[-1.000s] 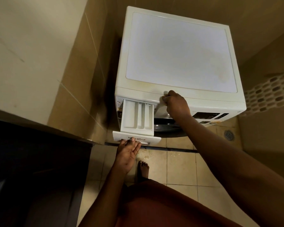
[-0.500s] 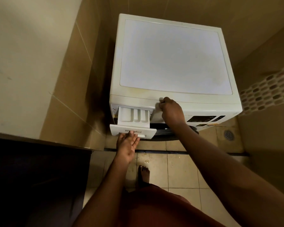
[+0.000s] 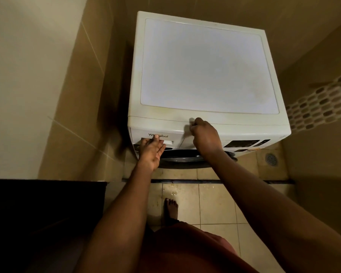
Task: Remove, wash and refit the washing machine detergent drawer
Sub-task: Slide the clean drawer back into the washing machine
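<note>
Drawer (image 3: 156, 135) sits flush in washer (image 3: 205, 66); flat, open left hand (image 3: 151, 152) is pressed on it, right hand (image 3: 204, 134) fisted beside.

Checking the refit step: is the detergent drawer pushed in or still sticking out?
In. The detergent drawer front sits flush with the washing machine panel, no compartments showing; the left hand lies flat against it.

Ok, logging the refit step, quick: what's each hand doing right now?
Left hand: open, fingers flat against the detergent drawer front.
Right hand: closed in a fist at the washing machine front edge, holding nothing visible.
</note>
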